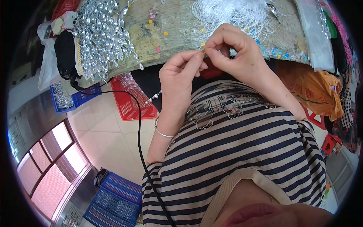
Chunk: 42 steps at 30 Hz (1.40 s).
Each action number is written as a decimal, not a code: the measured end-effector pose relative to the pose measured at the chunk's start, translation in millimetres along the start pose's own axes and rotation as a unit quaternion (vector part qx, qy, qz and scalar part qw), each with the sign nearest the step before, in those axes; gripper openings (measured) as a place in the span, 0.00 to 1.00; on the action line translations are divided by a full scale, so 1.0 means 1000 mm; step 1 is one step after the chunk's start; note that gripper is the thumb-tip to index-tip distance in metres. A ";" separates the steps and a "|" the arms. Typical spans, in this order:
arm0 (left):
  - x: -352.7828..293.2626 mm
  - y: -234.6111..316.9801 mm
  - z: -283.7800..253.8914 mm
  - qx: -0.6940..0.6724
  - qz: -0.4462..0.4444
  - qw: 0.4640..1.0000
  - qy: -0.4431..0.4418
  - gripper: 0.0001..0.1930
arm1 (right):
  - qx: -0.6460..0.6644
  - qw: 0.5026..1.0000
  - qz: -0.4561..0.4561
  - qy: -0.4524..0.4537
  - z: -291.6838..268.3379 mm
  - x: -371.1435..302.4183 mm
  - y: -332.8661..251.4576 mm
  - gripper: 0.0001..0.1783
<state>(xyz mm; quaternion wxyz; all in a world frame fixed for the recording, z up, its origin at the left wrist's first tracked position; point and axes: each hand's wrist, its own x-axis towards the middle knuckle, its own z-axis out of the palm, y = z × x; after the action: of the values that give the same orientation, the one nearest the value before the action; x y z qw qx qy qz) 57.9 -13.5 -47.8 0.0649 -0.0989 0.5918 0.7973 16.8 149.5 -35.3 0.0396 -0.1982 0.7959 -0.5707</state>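
Note:
My left hand point(179, 72) and my right hand point(238, 49) meet at the table's near edge, thumbs and forefingers pinched together. Whatever lies between the fingertips is too small to make out; a fine pale strand seems to show there. Beside my left wrist hangs a shiny twisted silver piece point(153, 97), and how it is held up is hidden. Just beyond my hands a loose heap of white thread point(230, 15) lies on the worn table point(170, 24). At the far left, many twisted silver ornaments point(99, 41) lie in a dense bunch over the table.
Small yellow and blue bits are scattered on the tabletop. A black cable point(139, 125) runs down from a black mesh object point(65, 55). Below stand a red basket point(126, 109), a blue tray point(81, 100) and blue crates point(113, 200). An orange bag point(314, 89) hangs at the right.

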 end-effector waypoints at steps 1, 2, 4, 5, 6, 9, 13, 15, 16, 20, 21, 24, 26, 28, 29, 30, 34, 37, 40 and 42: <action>0.000 0.000 0.000 -0.024 -0.018 1.000 0.007 0.06 | 0.000 1.000 -0.001 0.000 0.000 -0.001 0.002 0.04; 0.000 0.000 0.000 -0.047 -0.035 0.998 0.014 0.07 | 0.111 0.992 0.057 -0.013 0.002 -0.003 0.005 0.03; -0.001 0.001 0.001 -0.049 -0.031 0.998 0.012 0.07 | 0.220 0.968 0.113 -0.027 0.002 -0.004 0.006 0.02; -0.001 0.001 0.001 -0.051 -0.028 0.998 0.011 0.07 | 0.210 0.969 0.121 -0.036 0.001 -0.004 0.004 0.03; -0.002 0.002 0.001 -0.051 -0.028 0.998 0.011 0.07 | 0.200 0.970 0.130 -0.046 0.000 -0.005 0.004 0.04; -0.004 0.003 0.002 -0.012 -0.003 1.000 0.012 0.07 | 0.191 0.973 0.124 -0.048 -0.001 -0.007 0.004 0.04; -0.003 0.004 0.004 0.012 0.012 1.000 0.017 0.06 | 0.103 0.989 0.094 -0.058 -0.003 -0.005 0.002 0.05; -0.002 0.004 0.004 0.013 0.015 1.000 0.021 0.05 | 0.073 0.991 0.095 -0.066 -0.003 -0.003 -0.001 0.05; -0.001 0.004 0.003 0.023 0.014 1.000 0.016 0.05 | 0.072 0.991 0.094 -0.066 -0.003 -0.003 0.000 0.05; -0.001 0.007 0.001 0.065 0.000 0.998 0.021 0.06 | 0.126 0.986 0.095 -0.049 -0.002 0.000 0.003 0.04; -0.001 0.007 0.001 0.067 0.003 0.997 0.026 0.06 | 0.109 0.990 0.077 -0.046 -0.002 0.000 0.002 0.04; -0.001 0.009 0.002 0.106 -0.019 0.993 0.043 0.07 | 0.080 0.993 0.071 -0.042 -0.001 0.001 0.001 0.04; 0.000 0.005 -0.002 0.085 -0.015 0.996 0.014 0.08 | 0.096 0.992 0.077 -0.042 -0.001 -0.001 0.001 0.03; 0.003 -0.002 -0.002 0.051 0.005 0.999 -0.006 0.08 | 0.132 0.984 0.113 -0.049 -0.003 -0.003 0.004 0.05; 0.002 0.000 -0.001 0.060 -0.001 0.998 -0.009 0.08 | 0.136 0.983 0.104 -0.059 -0.001 -0.002 0.002 0.05; 0.000 0.003 -0.003 0.060 0.001 0.998 -0.020 0.08 | 0.175 0.978 0.107 -0.047 0.001 0.000 -0.001 0.05; -0.006 0.008 -0.009 0.061 -0.007 0.998 -0.035 0.07 | 0.400 0.894 0.192 -0.058 -0.001 0.008 -0.008 0.06; -0.010 0.016 -0.014 0.060 -0.029 0.997 -0.042 0.07 | 0.431 0.880 0.191 -0.054 -0.011 0.016 -0.013 0.06; -0.016 0.025 -0.029 0.082 -0.058 0.994 -0.041 0.06 | 0.472 0.875 0.110 0.004 -0.053 0.030 0.001 0.07; -0.019 0.025 -0.044 0.121 -0.114 0.985 -0.043 0.06 | 0.466 0.879 0.104 0.011 -0.077 0.032 0.003 0.07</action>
<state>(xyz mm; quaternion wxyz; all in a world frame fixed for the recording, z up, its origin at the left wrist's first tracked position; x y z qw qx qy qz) 74.0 -62.2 -32.3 0.1919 -0.1228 0.6655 0.7108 -36.3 207.7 -6.0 0.1778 -0.0670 0.4547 -0.8701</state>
